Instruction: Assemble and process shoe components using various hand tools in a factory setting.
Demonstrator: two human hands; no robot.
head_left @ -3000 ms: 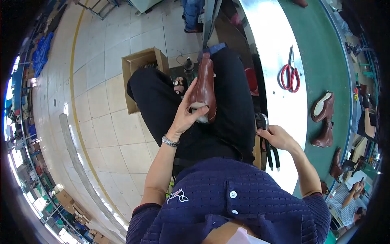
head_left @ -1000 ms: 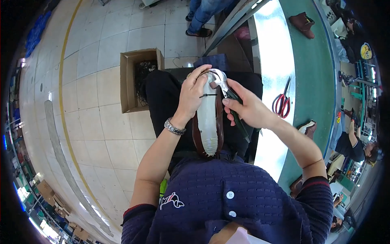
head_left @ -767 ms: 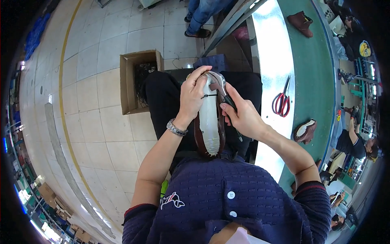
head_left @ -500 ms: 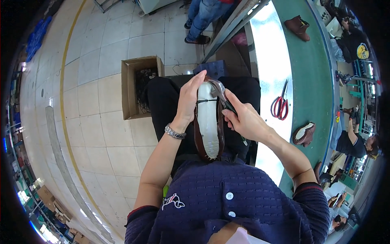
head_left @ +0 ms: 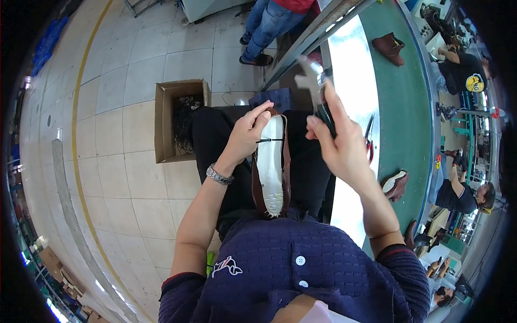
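Note:
A brown shoe upper (head_left: 285,177) lies sole up on my lap, its long white insole board (head_left: 270,172) facing me with a black tie across it. My left hand (head_left: 246,132) grips its far end, fingers and thumb closed at the tip. Up and to the right of the shoe, apart from it, my right hand (head_left: 340,137) is closed round the dark handle of a pair of metal lasting pliers (head_left: 313,78). Motion blurs the jaws of the pliers.
An open cardboard box (head_left: 161,121) of dark scraps stands on the floor at left. Right of me, a metal ledge (head_left: 353,75) borders a green conveyor belt (head_left: 414,118) with a brown boot (head_left: 389,48) and another shoe (head_left: 396,185). Red-handled scissors (head_left: 369,145) are partly hidden by my right hand.
My right hand has lifted the pliers off the shoe's far end, up and to the right. The left hand keeps its hold, its fingers now more bent over the tip.

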